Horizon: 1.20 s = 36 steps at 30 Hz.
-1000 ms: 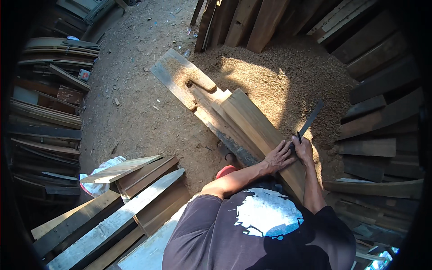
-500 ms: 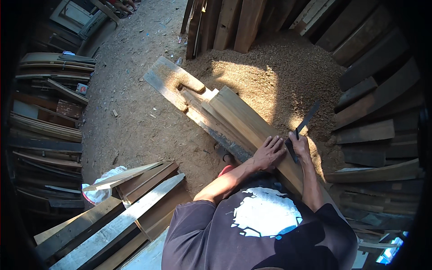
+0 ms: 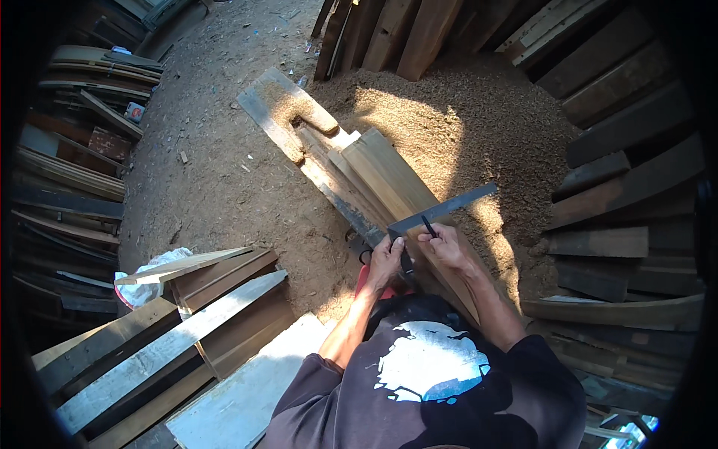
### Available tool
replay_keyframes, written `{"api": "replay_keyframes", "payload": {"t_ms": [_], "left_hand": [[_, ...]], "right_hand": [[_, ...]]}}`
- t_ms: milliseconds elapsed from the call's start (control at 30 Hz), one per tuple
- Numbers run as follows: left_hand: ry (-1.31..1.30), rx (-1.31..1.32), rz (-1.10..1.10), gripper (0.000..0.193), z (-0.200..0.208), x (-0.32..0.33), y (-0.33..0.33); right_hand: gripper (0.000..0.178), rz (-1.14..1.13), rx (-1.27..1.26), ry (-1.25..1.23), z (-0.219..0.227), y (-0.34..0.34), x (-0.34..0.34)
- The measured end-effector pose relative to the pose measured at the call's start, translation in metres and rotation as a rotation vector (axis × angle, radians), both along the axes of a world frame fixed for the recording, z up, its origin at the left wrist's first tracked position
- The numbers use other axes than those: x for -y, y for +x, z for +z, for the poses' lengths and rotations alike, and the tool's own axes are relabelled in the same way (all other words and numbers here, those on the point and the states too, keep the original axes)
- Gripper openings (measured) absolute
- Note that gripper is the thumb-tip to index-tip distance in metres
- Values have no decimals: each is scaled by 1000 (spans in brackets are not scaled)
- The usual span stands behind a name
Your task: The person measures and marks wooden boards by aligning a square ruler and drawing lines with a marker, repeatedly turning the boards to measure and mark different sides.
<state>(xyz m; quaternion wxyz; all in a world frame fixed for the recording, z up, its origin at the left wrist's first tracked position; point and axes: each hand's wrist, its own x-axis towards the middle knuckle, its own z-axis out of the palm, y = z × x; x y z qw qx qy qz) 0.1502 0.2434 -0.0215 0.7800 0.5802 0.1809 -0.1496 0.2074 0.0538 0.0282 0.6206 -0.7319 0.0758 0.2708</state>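
A wooden beam [image 3: 385, 168] lies lengthwise on a narrow workbench [image 3: 271, 123] that runs from my body toward the far left. Across the beam's top rests the blade of a carpenter's square [image 3: 465, 200], its far end sticking out past the right edge. My left hand [image 3: 384, 262] is closed around the square's corner at the beam's left side. Just below the blade, my right hand [image 3: 446, 247] grips a dark, slim pencil-like marker [image 3: 428, 227] close to the wood. Its lower tip is hidden by my fingers.
Heaped wood shavings [image 3: 508, 135] cover the ground right of the bench. Upright boards [image 3: 430, 34] lean at the back, and stacked planks [image 3: 606, 241] line the right. More boards [image 3: 172, 318] and a white bag [image 3: 153, 269] lie at near left.
The square has passed from my right hand to my left and now lies across the beam. My left hand has left the beam's top; my right holds the dark marker over it.
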Motion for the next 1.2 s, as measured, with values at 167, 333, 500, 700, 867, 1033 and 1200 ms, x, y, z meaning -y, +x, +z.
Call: {"api": "replay_keyframes", "payload": {"t_ms": [167, 333, 500, 700, 867, 1033, 1200], "left_hand": [[226, -4, 157, 33, -49, -28, 16], [360, -23, 138, 33, -28, -14, 52], [334, 128, 317, 36, -43, 10, 60], [392, 105, 287, 37, -33, 12, 63], [283, 107, 333, 36, -43, 16, 63], [325, 119, 363, 35, -41, 17, 65], [322, 105, 351, 36, -46, 18, 64]], "right_hand": [[28, 322, 268, -428, 69, 57, -13], [25, 476, 707, -585, 34, 118, -25], [32, 708, 837, -581, 21, 155, -44], [35, 767, 810, -539, 10, 161, -49], [34, 759, 805, -531, 2, 161, -53], [31, 740, 836, -514, -5, 164, -53], [29, 732, 825, -485, -1, 165, -56]]}}
